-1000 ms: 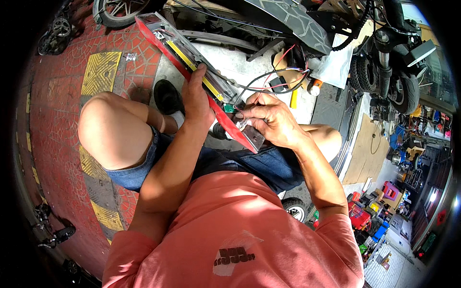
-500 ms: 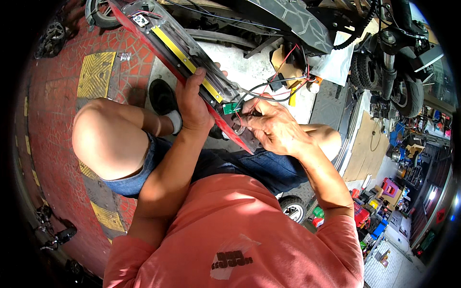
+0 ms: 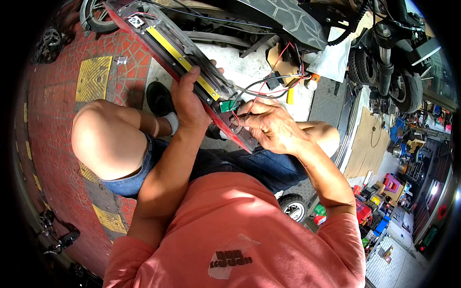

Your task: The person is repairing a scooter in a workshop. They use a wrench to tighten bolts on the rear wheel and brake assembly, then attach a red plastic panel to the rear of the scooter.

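A long, slanted panel [image 3: 161,48] with a red edge, a dark inner channel and a yellow strip [image 3: 180,60] reaches from the top left to my lap. My left hand [image 3: 190,103] wraps round its middle, thumb along the edge. A small green circuit board [image 3: 227,106] sits near the lower end, with red and black wires [image 3: 264,85] running off rightward. My right hand [image 3: 271,127] is closed at that end, fingertips pinched by the board and a red wire; what exactly they hold is hidden by the fingers.
A dark scooter deck [image 3: 288,24] lies along the top, with tyres and fork [image 3: 384,67] at upper right. Cardboard [image 3: 363,144] and cluttered tools lie right. A white bag [image 3: 331,62] is near the deck. A loose wheel [image 3: 293,209] is by my right side; red paving [image 3: 55,120] spreads left.
The panel and my left hand have shifted up and left, showing more of its inner channel. My right hand has turned a little, its fingers still at the lower end by the board.
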### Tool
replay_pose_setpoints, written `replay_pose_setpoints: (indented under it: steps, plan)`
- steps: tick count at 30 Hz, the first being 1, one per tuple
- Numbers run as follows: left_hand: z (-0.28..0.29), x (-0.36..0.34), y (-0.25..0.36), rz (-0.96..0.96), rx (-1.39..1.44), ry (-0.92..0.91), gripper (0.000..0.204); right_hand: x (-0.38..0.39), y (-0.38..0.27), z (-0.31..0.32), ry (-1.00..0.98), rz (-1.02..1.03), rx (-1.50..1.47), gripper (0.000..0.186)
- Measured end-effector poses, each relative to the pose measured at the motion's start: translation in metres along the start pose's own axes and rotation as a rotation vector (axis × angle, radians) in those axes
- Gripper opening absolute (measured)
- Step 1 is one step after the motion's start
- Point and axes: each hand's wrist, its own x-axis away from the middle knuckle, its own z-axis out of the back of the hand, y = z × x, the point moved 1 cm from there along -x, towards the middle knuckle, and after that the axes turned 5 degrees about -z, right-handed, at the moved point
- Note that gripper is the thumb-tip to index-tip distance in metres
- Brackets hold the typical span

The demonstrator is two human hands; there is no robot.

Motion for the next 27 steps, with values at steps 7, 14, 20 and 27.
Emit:
replay_pose_setpoints:
  steps: [7,14,20,27]
  plan:
    - [0.005,-0.007,-0.007,0.018,-0.002,0.006,0.047,0.010,-0.019,0.016,-0.148,-0.098,0.160,0.062]
    - [0.008,-0.019,-0.014,0.016,0.078,0.132,0.042,0.013,-0.019,0.002,0.064,-0.149,0.161,0.059]
    - [0.000,-0.019,-0.016,0.054,0.196,0.134,0.038,0.014,0.007,-0.010,0.197,-0.196,-0.119,0.046]
    - [0.003,-0.029,-0.027,0.057,0.300,0.055,0.049,0.016,0.027,0.007,0.154,-0.212,-0.178,0.048]
